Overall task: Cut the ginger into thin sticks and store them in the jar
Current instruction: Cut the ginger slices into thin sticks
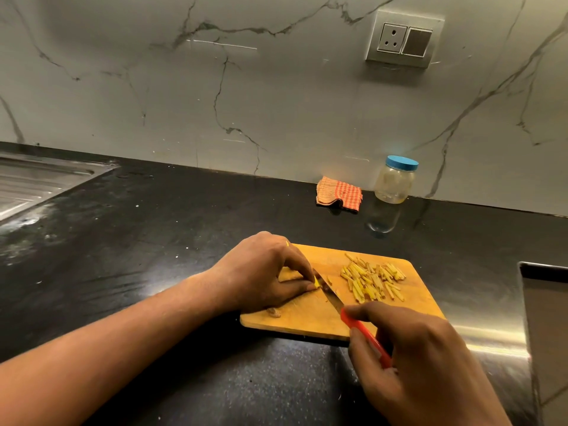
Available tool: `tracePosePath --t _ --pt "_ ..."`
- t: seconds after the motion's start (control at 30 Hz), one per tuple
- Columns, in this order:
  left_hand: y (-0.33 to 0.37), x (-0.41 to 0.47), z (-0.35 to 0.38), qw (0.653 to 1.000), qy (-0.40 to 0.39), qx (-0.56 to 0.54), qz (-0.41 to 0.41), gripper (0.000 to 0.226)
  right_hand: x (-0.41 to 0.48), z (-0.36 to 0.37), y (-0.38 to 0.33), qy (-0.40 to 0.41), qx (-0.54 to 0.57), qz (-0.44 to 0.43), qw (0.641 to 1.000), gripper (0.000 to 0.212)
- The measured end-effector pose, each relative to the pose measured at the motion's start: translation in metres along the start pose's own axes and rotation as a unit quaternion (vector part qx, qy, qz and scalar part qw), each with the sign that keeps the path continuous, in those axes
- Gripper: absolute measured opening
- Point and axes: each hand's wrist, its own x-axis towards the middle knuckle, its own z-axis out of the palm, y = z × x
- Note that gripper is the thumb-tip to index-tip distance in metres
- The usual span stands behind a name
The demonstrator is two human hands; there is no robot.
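A wooden cutting board (307, 321) lies on the black counter. My left hand (264, 272) pinches a small yellow ginger piece (316, 282) against the board. My right hand (412, 361) grips the red handle of a knife (332, 298), whose blade rests against the ginger beside my left fingertips. A heap of thin ginger sticks (372, 281) covers the board's right half. A scrap of ginger peel (273, 312) sits near the board's front left edge. The clear jar (395, 181) with a blue lid stands closed at the back wall, with a few sticks inside.
A folded orange checked cloth (339, 195) lies left of the jar. A steel sink drainer (33, 182) occupies the far left. A steel appliance edge (541, 318) rises at the right. A wall socket (404, 38) is mounted above the jar.
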Motion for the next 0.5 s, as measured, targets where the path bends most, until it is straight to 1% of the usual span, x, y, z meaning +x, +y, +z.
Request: tracePosePath --t 0.1,0.23,0.3,0.33,0.4,0.5 --pt "0.000 0.001 0.000 1.000 -0.006 -0.001 -0.004 0.017 0.000 0.001 0.001 -0.004 -0.004 0.006 1.000 0.028" --pt "-0.001 0.000 0.000 1.000 -0.008 -0.003 -0.003 0.017 0.000 0.004 0.001 -0.011 -0.049 0.028 0.998 0.027" --pt "-0.001 0.000 0.000 1.000 -0.009 -0.007 -0.005 0.017 0.002 0.004 -0.004 -0.016 -0.080 0.025 0.996 0.029" --pt "-0.002 0.000 0.000 1.000 -0.009 -0.011 -0.006 0.016 0.005 0.005 -0.006 -0.005 -0.100 0.014 0.995 0.031" --pt "-0.003 0.000 0.000 1.000 -0.006 -0.020 -0.004 0.016 0.007 0.009 -0.008 0.019 -0.086 0.001 0.996 0.039" --pt "-0.004 -0.001 0.000 1.000 -0.006 -0.026 -0.002 0.015 0.011 0.014 -0.013 -0.001 -0.127 0.001 0.992 0.039"
